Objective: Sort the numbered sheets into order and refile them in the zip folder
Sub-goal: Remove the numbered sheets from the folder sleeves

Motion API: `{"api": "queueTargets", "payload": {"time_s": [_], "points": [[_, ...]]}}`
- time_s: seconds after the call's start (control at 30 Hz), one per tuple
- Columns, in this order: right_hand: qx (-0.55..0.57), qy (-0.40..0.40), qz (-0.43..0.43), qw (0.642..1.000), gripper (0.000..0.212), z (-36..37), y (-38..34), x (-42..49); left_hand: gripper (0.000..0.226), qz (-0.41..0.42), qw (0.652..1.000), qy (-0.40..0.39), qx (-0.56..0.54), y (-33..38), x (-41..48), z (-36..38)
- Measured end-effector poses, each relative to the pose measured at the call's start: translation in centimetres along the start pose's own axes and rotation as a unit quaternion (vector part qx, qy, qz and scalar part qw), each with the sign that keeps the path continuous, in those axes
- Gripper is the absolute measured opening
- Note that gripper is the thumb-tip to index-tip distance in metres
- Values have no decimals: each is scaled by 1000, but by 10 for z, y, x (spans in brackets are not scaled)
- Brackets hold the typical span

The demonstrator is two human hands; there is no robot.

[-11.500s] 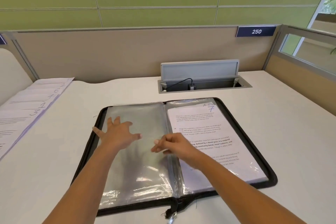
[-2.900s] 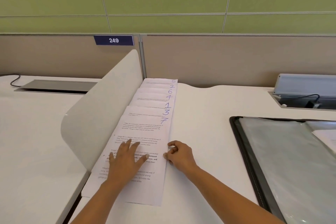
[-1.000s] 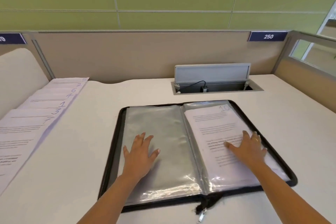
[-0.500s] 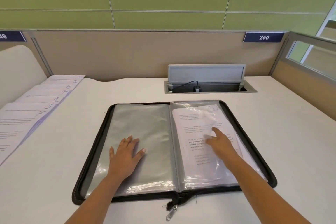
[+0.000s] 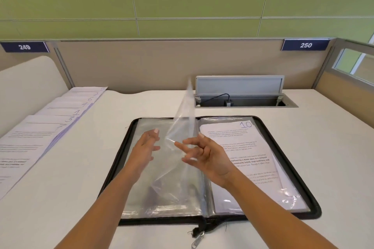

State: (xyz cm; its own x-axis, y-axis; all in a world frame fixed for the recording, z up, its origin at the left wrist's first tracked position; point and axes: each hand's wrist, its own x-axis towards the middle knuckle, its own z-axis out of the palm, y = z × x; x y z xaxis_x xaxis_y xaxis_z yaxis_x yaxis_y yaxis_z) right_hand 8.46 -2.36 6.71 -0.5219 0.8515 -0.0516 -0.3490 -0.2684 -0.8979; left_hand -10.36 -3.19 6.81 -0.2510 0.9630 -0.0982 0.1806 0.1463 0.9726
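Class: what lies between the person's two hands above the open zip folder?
In the head view, a clear plastic sleeve, raised from the zip folder, stands between the left hand and right hand.

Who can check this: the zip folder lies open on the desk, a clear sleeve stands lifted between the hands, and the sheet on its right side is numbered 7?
One slip: the head view shows that the sheet on the right side of the zip folder is numbered 10, not 7. The folder lies open, the clear sleeve lifted between left hand and right hand.

open cable box (image 5: pixel 239 87), sign 249 (image 5: pixel 24 47), sign 250 (image 5: pixel 305 45)
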Motion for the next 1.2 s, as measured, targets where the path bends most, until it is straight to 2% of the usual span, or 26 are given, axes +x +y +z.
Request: {"api": "queueTargets", "payload": {"time_s": [0.07,0.17,0.23,0.3,0.33,0.4,0.43,0.47,0.5,0.63,0.73,0.87,1.0,1.1,1.2], "points": [[-39,-19,8,999,29,8,7,5,27,12,1000,22,-7,8,2,-5],[-145,3,31,989,17,10,21,12,28,12,997,79,20,14,8,-17],[-202,12,49,978,12,5,31,14,45,10,990,100,98,14,14,-25],[-237,16,55,970,9,-2,38,15,67,5,966,91,242,14,16,-32],[-249,23,55,967,8,-6,39,14,77,-8,932,66,357,13,17,-35],[-261,42,55,963,7,-16,38,15,86,-40,798,-10,601,13,17,-37],[-264,51,52,962,6,-22,37,16,85,-42,737,-45,673,13,18,-37],[-268,60,48,960,6,-29,33,17,82,-40,704,-71,706,12,21,-35],[-275,72,45,958,6,-36,30,18,79,-37,696,-89,711,12,24,-33],[-326,146,41,933,6,-71,11,23,71,-11,751,-133,646,2,37,-8],[-393,206,41,895,5,-101,-3,29,69,48,784,-152,600,-9,46,18],[-497,268,42,824,8,-139,-22,40,67,137,773,-197,587,-20,60,53],[-596,295,51,745,18,-172,-38,54,67,172,769,-212,578,-26,78,79],[-646,276,103,704,40,-189,-48,66,69,170,783,-205,561,-29,92,97],[-659,257,146,691,62,-197,-52,76,72,161,802,-201,540,-34,102,113]]}}
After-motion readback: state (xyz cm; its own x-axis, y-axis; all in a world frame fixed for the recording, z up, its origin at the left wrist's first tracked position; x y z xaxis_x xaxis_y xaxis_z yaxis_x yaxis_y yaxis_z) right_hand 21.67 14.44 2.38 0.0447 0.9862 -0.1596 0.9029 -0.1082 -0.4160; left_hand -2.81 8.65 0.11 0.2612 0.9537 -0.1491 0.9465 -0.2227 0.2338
